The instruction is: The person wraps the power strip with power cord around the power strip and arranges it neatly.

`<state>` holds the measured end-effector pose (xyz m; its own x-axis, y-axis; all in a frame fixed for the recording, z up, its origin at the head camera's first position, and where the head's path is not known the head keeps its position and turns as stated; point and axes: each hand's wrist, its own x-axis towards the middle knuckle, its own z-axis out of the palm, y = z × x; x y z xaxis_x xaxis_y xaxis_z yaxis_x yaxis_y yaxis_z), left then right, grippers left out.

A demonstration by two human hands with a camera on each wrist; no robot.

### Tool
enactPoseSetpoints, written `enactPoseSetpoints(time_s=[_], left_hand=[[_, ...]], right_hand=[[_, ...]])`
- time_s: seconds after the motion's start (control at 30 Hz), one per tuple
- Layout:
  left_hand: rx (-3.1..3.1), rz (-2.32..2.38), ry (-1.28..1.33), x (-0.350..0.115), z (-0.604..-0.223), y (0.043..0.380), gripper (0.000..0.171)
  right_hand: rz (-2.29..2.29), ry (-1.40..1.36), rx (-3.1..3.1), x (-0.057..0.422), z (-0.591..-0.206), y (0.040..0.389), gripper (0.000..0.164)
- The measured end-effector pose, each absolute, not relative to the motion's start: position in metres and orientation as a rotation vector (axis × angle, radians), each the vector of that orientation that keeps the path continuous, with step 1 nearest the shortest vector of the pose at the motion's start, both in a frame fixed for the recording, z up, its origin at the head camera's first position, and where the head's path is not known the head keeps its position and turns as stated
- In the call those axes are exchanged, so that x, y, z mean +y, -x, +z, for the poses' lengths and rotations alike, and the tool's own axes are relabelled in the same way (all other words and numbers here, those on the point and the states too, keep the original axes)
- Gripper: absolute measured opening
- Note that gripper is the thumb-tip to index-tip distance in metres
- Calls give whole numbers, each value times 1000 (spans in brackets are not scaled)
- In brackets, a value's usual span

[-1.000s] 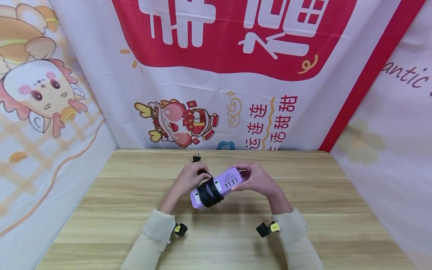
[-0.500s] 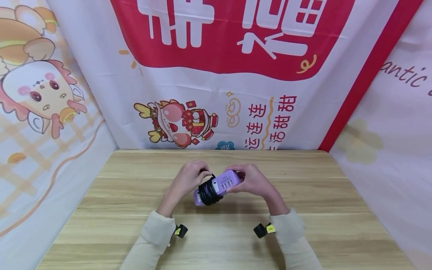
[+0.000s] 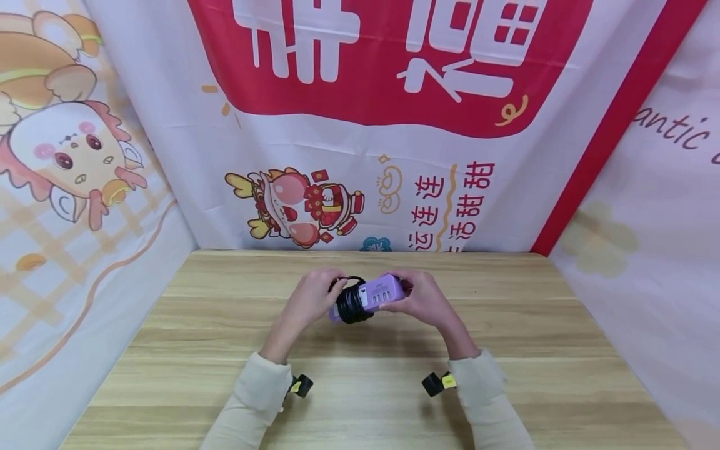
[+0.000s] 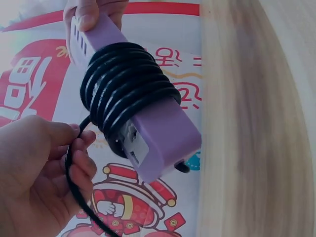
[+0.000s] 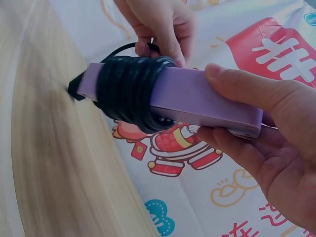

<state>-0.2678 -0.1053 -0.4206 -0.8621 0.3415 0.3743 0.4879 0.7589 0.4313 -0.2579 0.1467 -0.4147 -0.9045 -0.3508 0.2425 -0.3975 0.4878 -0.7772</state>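
A purple power strip [image 3: 385, 291] is held above the table, tilted, with its row of USB ports showing in the head view. Several turns of black cord [image 4: 129, 84] are wound round its middle. My right hand [image 3: 419, 299] grips one end, thumb on one face and fingers on the other, as the right wrist view shows. Beside the coil, my left hand [image 4: 47, 173] pinches the loose stretch of cord between thumb and fingers. White socket faces [image 4: 137, 143] show at the strip's other end. The plug is not clearly visible now.
A wood-grain table [image 3: 360, 400] lies under the hands. Printed cloth [image 3: 315, 137] hangs behind its back edge, and more cloth stands at the left and right sides. A black camera is strapped to each wrist.
The power strip's wound end has risen and swung away from me, bringing the strip nearer level. My left hand has shifted slightly, and the plug seen earlier beyond it has gone from view.
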Motion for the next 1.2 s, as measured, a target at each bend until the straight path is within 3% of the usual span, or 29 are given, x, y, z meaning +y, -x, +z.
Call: enactPoseSetpoints(time_s=[0.63, 1.2], left_hand=[[-2656, -1034, 868, -83, -423, 259, 18], [-2627, -1458, 998, -70, -432, 253, 19]], right_hand=[[1414, -367, -2387, 148, -434, 273, 60], [1856, -31, -2190, 158, -430, 276, 61]])
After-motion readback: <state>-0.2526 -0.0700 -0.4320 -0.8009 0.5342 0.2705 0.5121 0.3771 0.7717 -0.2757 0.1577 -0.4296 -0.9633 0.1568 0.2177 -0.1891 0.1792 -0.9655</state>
